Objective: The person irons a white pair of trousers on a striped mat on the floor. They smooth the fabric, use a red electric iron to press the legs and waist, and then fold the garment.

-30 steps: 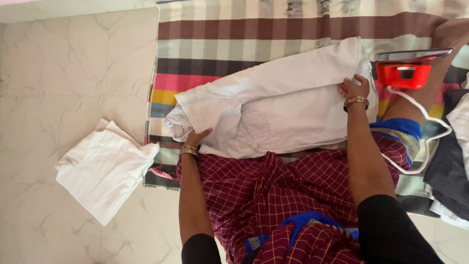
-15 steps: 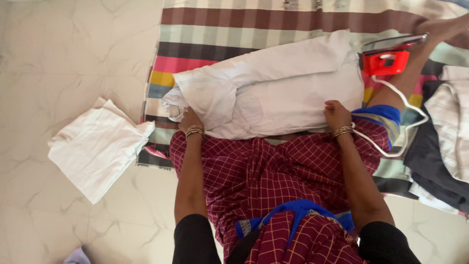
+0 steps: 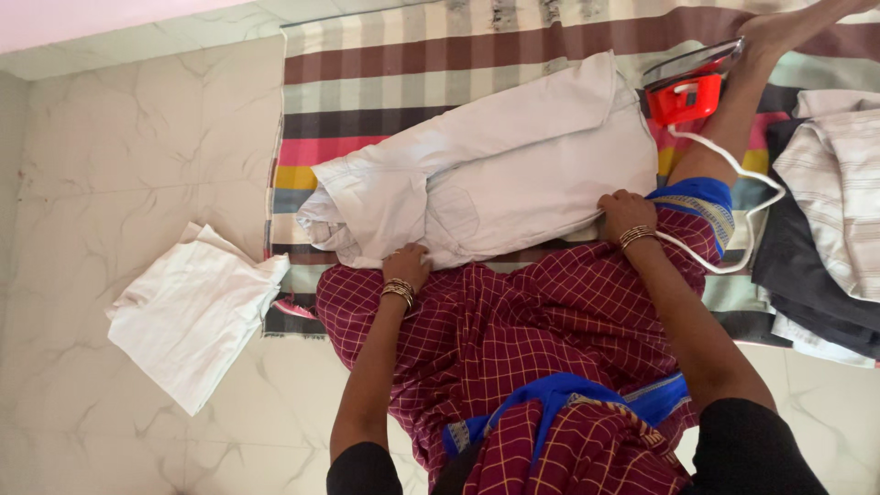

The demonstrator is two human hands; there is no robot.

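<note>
Two hands: left hand point(image 3: 406, 265), right hand point(image 3: 622, 212) gripping one white garment point(image 3: 513, 179) | one red iron point(image 3: 683, 92) | one folded cloth point(image 3: 197, 312)

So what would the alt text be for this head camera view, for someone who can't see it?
Seen from above, a seated person's left hand and right hand press the near edge of a white garment spread on a striped cloth. A red iron stands beside it; a folded white cloth lies on the tile floor.

Both hands point(image 3: 513, 238) on white garment point(image 3: 513, 179)
</note>
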